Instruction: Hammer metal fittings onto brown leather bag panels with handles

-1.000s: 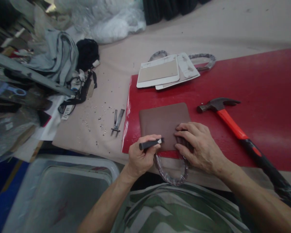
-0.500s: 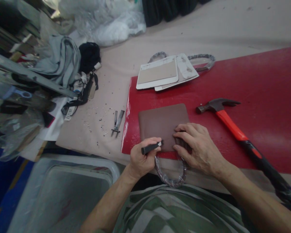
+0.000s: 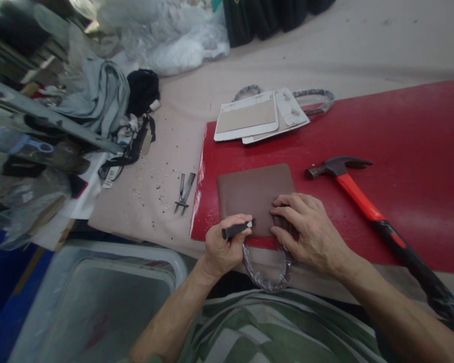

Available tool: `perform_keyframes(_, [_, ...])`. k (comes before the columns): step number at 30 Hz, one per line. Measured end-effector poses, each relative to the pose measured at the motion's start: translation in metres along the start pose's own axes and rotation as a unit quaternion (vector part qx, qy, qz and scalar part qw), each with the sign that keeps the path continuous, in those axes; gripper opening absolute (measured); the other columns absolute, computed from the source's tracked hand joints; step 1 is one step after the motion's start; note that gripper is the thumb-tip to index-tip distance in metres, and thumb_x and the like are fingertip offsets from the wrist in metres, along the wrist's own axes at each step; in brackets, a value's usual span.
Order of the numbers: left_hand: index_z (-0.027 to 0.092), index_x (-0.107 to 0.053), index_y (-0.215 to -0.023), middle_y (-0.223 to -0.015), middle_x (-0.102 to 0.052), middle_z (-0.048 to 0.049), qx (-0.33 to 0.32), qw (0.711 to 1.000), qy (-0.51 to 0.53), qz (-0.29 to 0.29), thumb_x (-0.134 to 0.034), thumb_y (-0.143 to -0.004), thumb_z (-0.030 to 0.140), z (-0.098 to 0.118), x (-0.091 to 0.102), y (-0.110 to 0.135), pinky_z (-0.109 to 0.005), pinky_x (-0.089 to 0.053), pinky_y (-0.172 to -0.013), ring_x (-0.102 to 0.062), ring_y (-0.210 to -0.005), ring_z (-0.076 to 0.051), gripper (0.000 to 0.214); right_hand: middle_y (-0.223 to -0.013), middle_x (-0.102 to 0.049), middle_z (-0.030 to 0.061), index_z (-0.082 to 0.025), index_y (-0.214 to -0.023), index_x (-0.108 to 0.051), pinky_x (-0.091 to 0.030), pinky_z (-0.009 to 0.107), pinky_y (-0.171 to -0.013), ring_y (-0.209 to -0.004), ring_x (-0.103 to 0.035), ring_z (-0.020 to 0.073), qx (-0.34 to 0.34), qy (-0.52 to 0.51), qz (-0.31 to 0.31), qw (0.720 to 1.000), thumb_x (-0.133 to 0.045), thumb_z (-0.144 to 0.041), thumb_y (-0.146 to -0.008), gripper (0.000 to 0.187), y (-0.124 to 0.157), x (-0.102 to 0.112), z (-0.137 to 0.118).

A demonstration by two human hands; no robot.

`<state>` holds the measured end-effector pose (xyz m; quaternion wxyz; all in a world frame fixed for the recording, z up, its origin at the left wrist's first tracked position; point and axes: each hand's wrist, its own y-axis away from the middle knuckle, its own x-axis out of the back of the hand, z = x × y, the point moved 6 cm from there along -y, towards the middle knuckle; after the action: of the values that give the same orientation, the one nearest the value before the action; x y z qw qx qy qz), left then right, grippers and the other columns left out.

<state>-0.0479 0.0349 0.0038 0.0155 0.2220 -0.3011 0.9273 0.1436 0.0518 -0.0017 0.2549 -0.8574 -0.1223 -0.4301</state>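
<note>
A brown leather panel (image 3: 251, 194) lies on a red mat (image 3: 382, 146). A plastic-wrapped loop handle (image 3: 267, 275) hangs from the panel's near edge over the table edge. My left hand (image 3: 223, 247) is closed around a short black tool (image 3: 236, 229), whose pale tip rests at the panel's near edge. My right hand (image 3: 308, 229) lies on the panel's near right corner, fingers bent and pressing where the handle meets the panel.
A hammer (image 3: 366, 204) with an orange-and-black grip lies on the mat to the right. White and beige card pieces (image 3: 257, 116) with another wrapped handle lie at the mat's far edge. Metal pliers (image 3: 184, 191) rest left of the mat. Cloth clutter sits far left, and a grey bin (image 3: 98, 297) stands below.
Both hands hold nearly the same places on the panel. Only the camera has shifted slightly.
</note>
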Motion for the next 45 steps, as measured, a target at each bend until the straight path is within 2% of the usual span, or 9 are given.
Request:
perform_keyframes(12, [0.019,-0.063,-0.106,-0.099,-0.077,-0.0073,0.019,0.999,-0.04,0.014,-0.061,-0.095,0.016,-0.002,-0.002,0.0,-0.032,-0.063,-0.089,-0.076,-0.096,-0.018,0.012,-0.122,-0.064,0.012,-0.02,-0.112,-0.062,-0.044,0.051,-0.097,-0.113,-0.056,0.0321,0.004,-0.001,0.007,1.0,-0.061,-0.028,-0.092,0.022,0.0,0.001,-0.001])
perform_keyframes(19, [0.019,-0.064,-0.105,-0.097,-0.077,-0.0071,0.003,0.996,-0.088,0.033,-0.061,-0.095,0.017,0.002,-0.001,0.001,-0.032,-0.063,-0.086,-0.076,-0.093,-0.019,0.011,-0.122,-0.064,0.0116,-0.021,-0.112,-0.062,-0.044,0.051,-0.098,-0.113,-0.056,0.0316,0.006,0.0,0.008,1.0,-0.061,-0.028,-0.092,0.021,0.0,0.001,0.0])
perform_keyframes(27, [0.019,-0.068,-0.101,-0.096,-0.077,-0.0067,-0.006,0.994,-0.107,-0.002,-0.06,-0.095,0.018,0.005,-0.003,-0.009,-0.031,-0.062,-0.086,-0.075,-0.092,-0.019,0.011,-0.122,-0.064,0.0117,-0.021,-0.111,-0.062,-0.044,0.052,-0.098,-0.114,-0.056,0.0319,0.008,0.001,0.009,1.0,-0.062,-0.029,-0.092,0.021,0.0,0.0,0.0])
perform_keyframes(33, [0.019,-0.068,-0.1,-0.094,-0.076,-0.0056,0.022,0.997,-0.069,-0.026,-0.06,-0.094,0.017,-0.001,-0.004,-0.014,-0.027,-0.061,-0.083,-0.075,-0.088,-0.017,0.009,-0.121,-0.064,0.0118,-0.02,-0.111,-0.061,-0.045,0.051,-0.097,-0.113,-0.056,0.0315,0.012,0.011,0.008,1.0,-0.062,-0.028,-0.092,0.021,0.0,0.001,-0.002])
perform_keyframes(38, [0.019,-0.067,-0.101,-0.095,-0.076,-0.0057,-0.013,0.997,-0.067,-0.022,-0.059,-0.094,0.017,0.0,-0.005,-0.013,-0.028,-0.061,-0.085,-0.075,-0.09,-0.018,0.01,-0.121,-0.065,0.0121,-0.02,-0.11,-0.062,-0.045,0.051,-0.096,-0.113,-0.056,0.0312,0.009,0.009,0.008,1.0,-0.062,-0.027,-0.092,0.02,0.0,0.001,-0.003])
perform_keyframes(42, [0.019,-0.066,-0.102,-0.096,-0.076,-0.0056,-0.017,0.998,-0.054,-0.02,-0.061,-0.093,0.014,-0.001,-0.006,-0.012,-0.027,-0.06,-0.088,-0.074,-0.093,-0.017,0.012,-0.122,-0.064,0.0125,-0.018,-0.111,-0.063,-0.044,0.05,-0.098,-0.113,-0.056,0.031,0.009,0.01,0.005,1.0,-0.062,-0.026,-0.092,0.02,0.0,0.001,-0.003])
perform_keyframes(45, [0.018,-0.065,-0.103,-0.095,-0.075,-0.0055,-0.052,0.996,-0.064,-0.023,-0.06,-0.094,0.013,0.001,-0.008,-0.011,-0.025,-0.06,-0.085,-0.074,-0.09,-0.016,0.012,-0.12,-0.064,0.0126,-0.018,-0.11,-0.063,-0.044,0.049,-0.097,-0.112,-0.056,0.0305,0.012,0.009,0.01,1.0,-0.062,-0.026,-0.092,0.021,0.0,0.001,-0.002])
